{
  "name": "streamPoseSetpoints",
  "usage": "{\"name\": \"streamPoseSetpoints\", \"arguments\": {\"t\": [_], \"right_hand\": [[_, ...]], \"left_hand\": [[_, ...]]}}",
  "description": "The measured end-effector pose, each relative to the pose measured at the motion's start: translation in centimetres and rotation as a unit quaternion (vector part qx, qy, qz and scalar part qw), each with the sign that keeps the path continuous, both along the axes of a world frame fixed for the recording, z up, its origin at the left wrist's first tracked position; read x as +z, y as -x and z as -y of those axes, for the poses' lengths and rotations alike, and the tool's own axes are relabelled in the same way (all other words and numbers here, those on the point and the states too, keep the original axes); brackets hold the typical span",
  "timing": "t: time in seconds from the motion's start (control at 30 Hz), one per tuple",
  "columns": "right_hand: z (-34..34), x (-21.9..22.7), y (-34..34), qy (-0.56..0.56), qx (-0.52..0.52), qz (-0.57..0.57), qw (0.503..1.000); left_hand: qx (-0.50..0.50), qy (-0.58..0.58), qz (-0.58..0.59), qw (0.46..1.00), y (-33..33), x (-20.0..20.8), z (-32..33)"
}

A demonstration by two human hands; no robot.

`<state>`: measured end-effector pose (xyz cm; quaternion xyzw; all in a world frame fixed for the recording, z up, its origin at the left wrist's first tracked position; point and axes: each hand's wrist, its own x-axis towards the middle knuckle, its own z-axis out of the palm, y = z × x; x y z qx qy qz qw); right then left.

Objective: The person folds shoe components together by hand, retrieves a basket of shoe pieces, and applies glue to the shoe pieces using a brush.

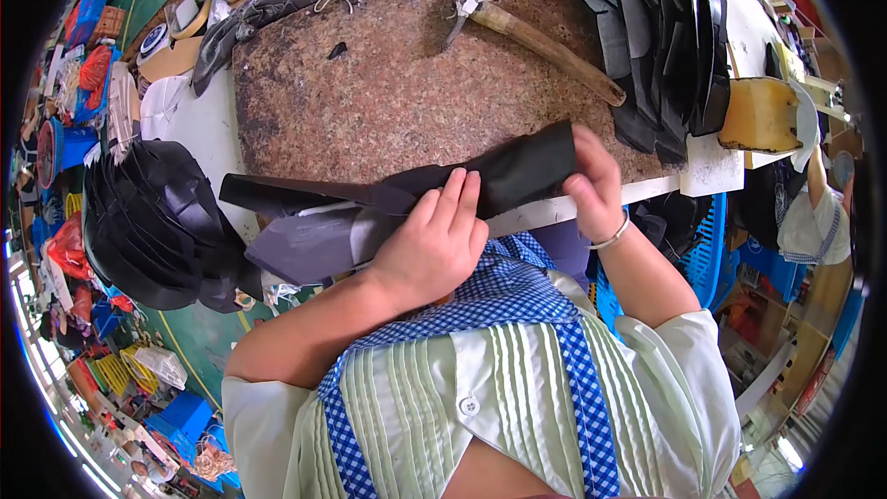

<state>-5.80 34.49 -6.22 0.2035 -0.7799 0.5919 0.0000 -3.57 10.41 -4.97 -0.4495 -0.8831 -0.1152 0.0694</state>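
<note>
A long black leather piece, folded lengthwise, lies along the near edge of a speckled reddish stone slab. Its grey underside shows at the left, where a flap hangs over the edge. My left hand rests on the middle of the piece, fingers stretched out flat and pressing down; its thumb is hidden. At the right end, my right hand grips the leather between thumb and curled fingers. A hammer with a wooden handle lies on the slab, beyond both hands.
A fanned stack of black leather pieces covers the slab's right side. Another black stack sits at the left. A yellowish block stands at the right edge. Scraps and tape lie along the far left; blue crates stand below the table.
</note>
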Motion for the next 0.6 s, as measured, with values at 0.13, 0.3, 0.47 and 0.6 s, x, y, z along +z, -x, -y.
{"name": "streamPoseSetpoints", "arguments": {"t": [0.13, 0.3, 0.47, 0.6], "right_hand": [[0.0, -0.4, -0.5, -0.037, -0.152, 0.113, 0.981], [1.0, -0.8, -1.5, -0.201, -0.155, -0.061, 0.965], [0.9, -1.1, -1.4, -0.211, -0.141, -0.117, 0.96], [0.4, -0.8, -0.7, -0.303, -0.201, -0.187, 0.912]], "left_hand": [[-0.02, 0.026, -0.015, 0.999, -0.2, -0.2, -0.1], [-0.037, 0.078, -0.023, 0.996, 0.2, 0.6, -0.6], [-0.043, 0.076, 0.032, 0.996, 0.9, 0.5, -1.4], [-0.037, 0.066, 0.102, 0.992, 2.6, 0.0, -3.1]]}}
